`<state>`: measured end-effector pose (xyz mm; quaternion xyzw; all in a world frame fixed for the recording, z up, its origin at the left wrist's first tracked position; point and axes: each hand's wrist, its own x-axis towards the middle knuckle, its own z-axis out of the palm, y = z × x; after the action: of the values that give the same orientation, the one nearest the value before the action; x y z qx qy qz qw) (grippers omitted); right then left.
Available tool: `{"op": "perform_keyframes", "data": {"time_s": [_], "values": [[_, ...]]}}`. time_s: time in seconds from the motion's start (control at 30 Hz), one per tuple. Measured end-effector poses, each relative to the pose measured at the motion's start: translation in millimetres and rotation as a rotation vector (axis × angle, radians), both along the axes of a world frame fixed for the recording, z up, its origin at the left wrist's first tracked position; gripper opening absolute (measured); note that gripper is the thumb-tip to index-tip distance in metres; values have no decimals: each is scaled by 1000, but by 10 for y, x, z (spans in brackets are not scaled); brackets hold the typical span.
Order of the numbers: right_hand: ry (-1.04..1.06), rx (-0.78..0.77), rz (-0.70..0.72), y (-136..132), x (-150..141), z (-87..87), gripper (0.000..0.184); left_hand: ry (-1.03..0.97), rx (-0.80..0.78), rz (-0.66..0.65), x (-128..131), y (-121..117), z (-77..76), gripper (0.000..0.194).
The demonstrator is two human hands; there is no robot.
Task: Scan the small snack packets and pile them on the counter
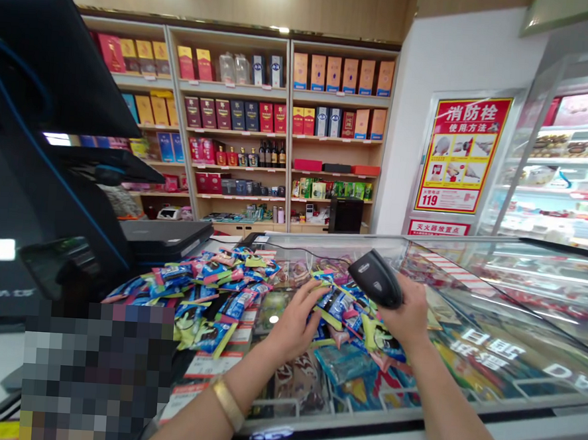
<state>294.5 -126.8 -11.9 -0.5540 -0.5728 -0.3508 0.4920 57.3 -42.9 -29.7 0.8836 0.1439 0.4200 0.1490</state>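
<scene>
A black scanner point(374, 281) is gripped in the right hand point(410, 313) above a heap of packets point(339, 306) on the glass-topped freezer point(356, 424), whose left edge is apparently touched by the left hand point(294, 321), fingers loosely spread.

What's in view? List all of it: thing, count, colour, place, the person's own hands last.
Scanner: 1, black, right of centre
Left pile of packets: too many to count, blue, pink and lime, left of centre
Centre pile of packets: too many to count, same colours, over the freezer
Freezer: 1, pale body with glass top, centre to right
Terminal: 1, black, left
Shelving: 1 unit, pale wood, back wall
Boxes: many, mixed colours, on the shelving
Poster: 1, red and yellow, white wall
Display case: 1, pale, far right
Bracelet: 1, gold, left forearm
Left hand: 1, bare, at the centre pile
Right hand: 1, bare, holding the scanner
</scene>
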Motion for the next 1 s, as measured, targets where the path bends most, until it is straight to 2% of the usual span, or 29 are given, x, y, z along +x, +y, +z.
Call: {"op": "perform_keyframes", "data": {"time_s": [0.1, 0.17, 0.23, 0.37, 0.43, 0.53, 0.7, 0.87, 1.0], "values": [[-8, 27, -2, 1, -3, -2, 25, 26, 25, 57, -16, 2, 21, 46], [-8, 20, 3, 5, -3, -6, 24, 43, 64, 166, -65, 22, 76, 46], [-14, 2, 11, 11, -2, -7, 22, 88, 89, 389, -168, 49, 182, 45], [-34, -5, 15, 14, -7, 0, 17, 379, 2, 998, -515, 113, 457, 42], [-38, -3, 13, 10, -16, 9, 16, 576, -103, 1134, -690, 160, 541, 50], [-44, -7, 15, 2, -31, 20, 15, 764, -240, 1143, -851, 242, 554, 57], [-44, -34, 19, -5, -39, 19, 15, 820, -282, 1090, -873, 294, 501, 58], [-52, -24, 29, 1, -34, 1, 18, 767, -348, 1106, -849, 270, 526, 55], [-45, -33, 13, -5, -38, -1, 17, 587, -400, 1020, -851, 314, 494, 62]]}}
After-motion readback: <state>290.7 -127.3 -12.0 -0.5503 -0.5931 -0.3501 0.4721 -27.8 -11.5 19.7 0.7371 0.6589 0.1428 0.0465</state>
